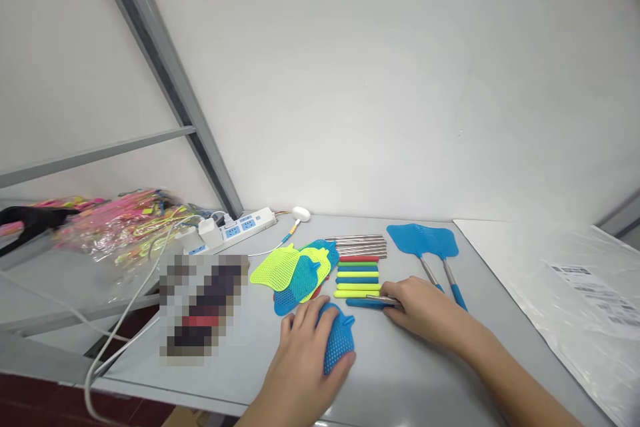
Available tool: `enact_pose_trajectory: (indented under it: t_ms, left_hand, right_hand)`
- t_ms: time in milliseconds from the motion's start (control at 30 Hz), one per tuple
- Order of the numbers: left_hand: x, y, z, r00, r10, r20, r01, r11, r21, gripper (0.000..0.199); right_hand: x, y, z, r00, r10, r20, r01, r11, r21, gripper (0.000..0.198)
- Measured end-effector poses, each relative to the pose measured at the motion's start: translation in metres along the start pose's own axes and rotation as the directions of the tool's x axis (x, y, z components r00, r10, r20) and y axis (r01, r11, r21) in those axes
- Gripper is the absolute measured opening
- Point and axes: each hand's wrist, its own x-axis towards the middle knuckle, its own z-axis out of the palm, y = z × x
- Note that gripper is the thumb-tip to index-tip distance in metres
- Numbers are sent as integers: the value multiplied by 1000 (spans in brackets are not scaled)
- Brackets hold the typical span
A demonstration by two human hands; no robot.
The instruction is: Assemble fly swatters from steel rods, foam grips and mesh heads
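Note:
My left hand (307, 353) is closed around a blue perforated fly swatter head (340, 341), fingers over its top and thumb along its lower edge. In my right hand (417, 310) is a thin metal rod (379, 298). The rod's tip reaches over a blue handle (356, 303), which my right fingertips seem to touch. Just beyond lies a row of yellow, blue, green and red handles (358, 274). Several metal rods (357, 245) lie behind that row. Loose yellow and blue swatter heads (276, 268) overlap to the left.
Two blue fly swatters with metal shafts (421, 240) lie at the back right. White plastic packaging (555, 300) with a label covers the right side. A power strip (245, 228) with cables sits at the back left, near bagged colourful items (130, 220) and a pixelated patch (203, 310).

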Motion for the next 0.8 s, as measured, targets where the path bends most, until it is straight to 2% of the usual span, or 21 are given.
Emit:
enact_pose_trajectory:
  t_ms: [233, 433, 567, 633, 700, 800]
  left_hand:
    - [0, -2, 2, 998, -67, 17, 67, 997, -39, 63]
    - [4, 1, -1, 987, -122, 101, 129, 989, -75, 45]
    - [6, -3, -1, 977, -177, 118, 193, 971, -140, 44]
    - [8, 0, -3, 961, -240, 137, 266, 939, -217, 44]
    - [15, 9, -8, 955, -249, 161, 290, 897, -334, 42]
    - [42, 37, -22, 979, -87, 185, 174, 832, -526, 39]
  right_hand:
    - [-1, 6, -4, 999, 37, 31, -39, 998, 58, 13]
    - [1, 9, -2, 999, 42, 18, -43, 998, 54, 15]
    - [2, 9, 0, 999, 11, -34, -8, 997, 80, 17]
    - [3, 8, -1, 996, 3, -87, 5, 996, 92, 21]
    - [4, 7, -4, 984, 0, -177, 20, 993, 112, 24]
    - [1, 6, -9, 923, 11, -384, 78, 973, 216, 27]
